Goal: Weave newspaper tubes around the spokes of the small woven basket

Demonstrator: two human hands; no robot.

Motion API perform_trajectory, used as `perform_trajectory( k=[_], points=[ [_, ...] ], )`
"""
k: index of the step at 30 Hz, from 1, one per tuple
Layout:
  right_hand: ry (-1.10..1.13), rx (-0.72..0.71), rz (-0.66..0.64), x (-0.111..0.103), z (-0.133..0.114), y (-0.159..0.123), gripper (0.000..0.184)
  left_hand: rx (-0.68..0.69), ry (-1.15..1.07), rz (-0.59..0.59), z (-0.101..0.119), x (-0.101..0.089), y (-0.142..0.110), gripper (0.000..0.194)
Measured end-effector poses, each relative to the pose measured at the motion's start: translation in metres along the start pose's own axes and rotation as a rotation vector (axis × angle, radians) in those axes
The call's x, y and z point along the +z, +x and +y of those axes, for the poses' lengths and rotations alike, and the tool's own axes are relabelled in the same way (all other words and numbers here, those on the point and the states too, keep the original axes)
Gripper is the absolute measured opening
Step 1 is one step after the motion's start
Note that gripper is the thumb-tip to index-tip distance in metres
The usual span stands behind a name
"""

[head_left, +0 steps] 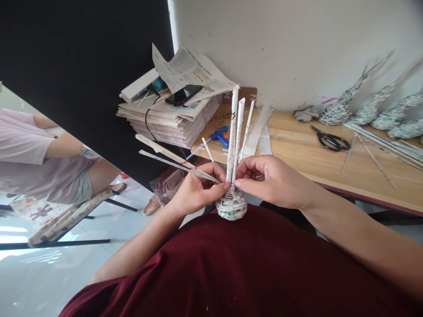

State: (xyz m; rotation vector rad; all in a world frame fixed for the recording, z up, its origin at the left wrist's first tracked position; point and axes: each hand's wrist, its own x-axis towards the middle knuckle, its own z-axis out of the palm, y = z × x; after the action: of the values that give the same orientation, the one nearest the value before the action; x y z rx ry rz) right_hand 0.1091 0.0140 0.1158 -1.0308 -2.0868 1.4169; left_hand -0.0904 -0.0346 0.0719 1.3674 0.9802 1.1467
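Observation:
A small woven ball of rolled newspaper (231,206) rests against my dark red shirt. Several white paper tubes (234,132) stand up out of it, and two more tubes (165,156) stick out to the left. My left hand (194,191) is closed, pinching the left-pointing tubes where they meet the weave. My right hand (272,180) is closed too, its fingertips pinching the upright tubes just above the ball.
A wooden table (297,149) carries a newspaper stack (172,114) with a phone (183,94), a blue glue gun (220,134), black scissors (330,141), loose paper sticks (373,158) and finished woven pieces (363,110) along the wall. Another person (49,163) sits at far left.

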Motion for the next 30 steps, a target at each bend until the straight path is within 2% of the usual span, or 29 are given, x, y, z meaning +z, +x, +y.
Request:
perform_trajectory(
  k=[9,14,18,23,30],
  points=[
    [0.045,0.004,0.029,0.006,-0.001,0.001,0.007,0.158,0.175,0.12,-0.002,0.001,-0.002,0.018],
    [0.07,0.002,0.015,0.008,0.0,0.003,0.007,0.218,0.252,0.14,-0.005,-0.001,-0.004,0.014],
    [0.099,0.015,0.023,0.008,0.002,0.005,0.007,0.247,0.229,0.14,-0.01,-0.004,-0.006,0.01],
    [0.12,0.039,0.023,0.009,0.002,0.007,0.008,0.234,0.131,0.15,-0.012,-0.003,-0.006,0.012],
    [0.143,0.077,0.015,0.012,0.005,0.009,0.009,0.171,0.103,0.197,-0.003,0.006,-0.005,0.016]
  ],
)
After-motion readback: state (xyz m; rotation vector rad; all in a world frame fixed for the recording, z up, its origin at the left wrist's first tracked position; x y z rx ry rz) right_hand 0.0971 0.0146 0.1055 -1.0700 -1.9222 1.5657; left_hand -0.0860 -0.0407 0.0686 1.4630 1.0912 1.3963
